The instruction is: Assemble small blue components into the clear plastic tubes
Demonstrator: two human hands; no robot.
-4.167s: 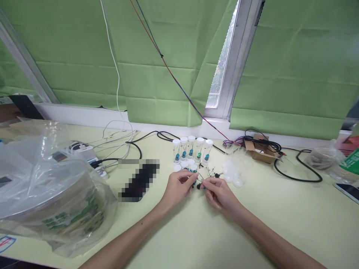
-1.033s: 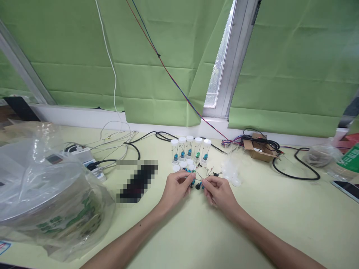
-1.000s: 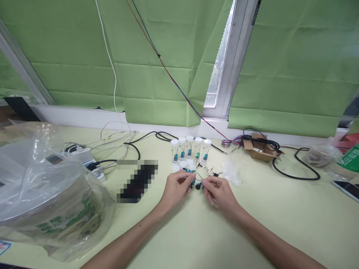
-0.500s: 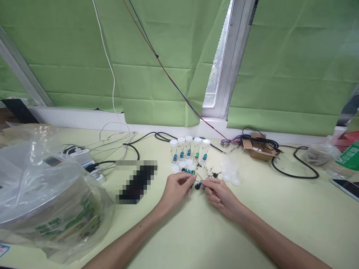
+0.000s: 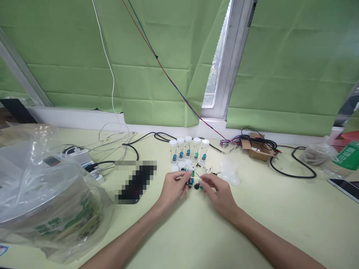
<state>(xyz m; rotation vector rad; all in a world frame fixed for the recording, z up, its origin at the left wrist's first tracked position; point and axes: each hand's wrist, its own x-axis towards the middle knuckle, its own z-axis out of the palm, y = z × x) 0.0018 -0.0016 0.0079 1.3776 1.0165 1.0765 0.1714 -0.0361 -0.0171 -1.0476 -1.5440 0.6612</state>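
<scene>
Your left hand (image 5: 174, 186) is closed at the fingertips, thumb against forefinger, on one end of a thin pale rod (image 5: 195, 178). Your right hand (image 5: 220, 190) has thumb and forefinger a little apart at the other end; can't tell whether they grip it. The rod lies nearly level between the hands, above small green and blue pieces (image 5: 192, 175) and a black knob-like part (image 5: 196, 186) on the table (image 5: 196, 231).

Handling, as I judge it: pinch close to the ends, push lightly along the rod's line — sideways force could bend something this slim. Brace your wrists against the tabletop for fine control.

Mind your right fingertips: fine wire-like stems (image 5: 207, 170) are scattered just beyond. White-capped clear tubes (image 5: 188, 147) stand upright farther back — a careless knuckle might tip one. Translucent pale discs (image 5: 235, 181) lie to your right.
</scene>
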